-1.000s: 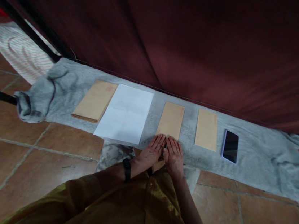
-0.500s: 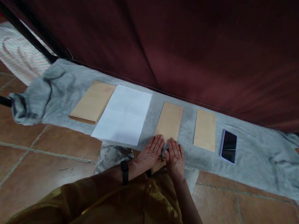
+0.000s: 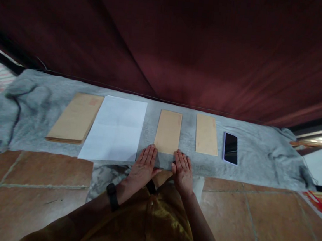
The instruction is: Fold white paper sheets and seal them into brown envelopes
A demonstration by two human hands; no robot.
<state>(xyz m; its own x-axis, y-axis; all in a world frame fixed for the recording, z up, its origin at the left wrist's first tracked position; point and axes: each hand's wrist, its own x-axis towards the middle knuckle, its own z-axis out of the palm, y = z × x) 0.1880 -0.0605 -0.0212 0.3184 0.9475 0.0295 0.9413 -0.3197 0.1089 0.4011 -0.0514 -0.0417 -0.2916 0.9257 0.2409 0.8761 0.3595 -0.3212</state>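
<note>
A brown paper envelope (image 3: pixel 168 131) lies upright in front of me on a grey cloth. My left hand (image 3: pixel 143 167) rests flat at its lower left corner, fingers stretched out and pointing away from me. At the lower right corner lies my right hand (image 3: pixel 183 174), also flat with straight fingers. The fingertips of both touch or nearly touch the envelope's near edge, and neither hand grasps anything. To the left is a stack of white paper sheets (image 3: pixel 115 128), and a second single envelope (image 3: pixel 207 134) lies to the right.
A pile of brown envelopes (image 3: pixel 75 117) sits left of the paper. A phone (image 3: pixel 230 148) with a dark screen and purple case lies at the right. The grey cloth (image 3: pixel 262 156) covers a long narrow surface, with a dark red curtain (image 3: pixel 169 51) behind it.
My hands have moved apart from the middle of the envelope's near edge to its two corners. The view has turned slightly to the right.
</note>
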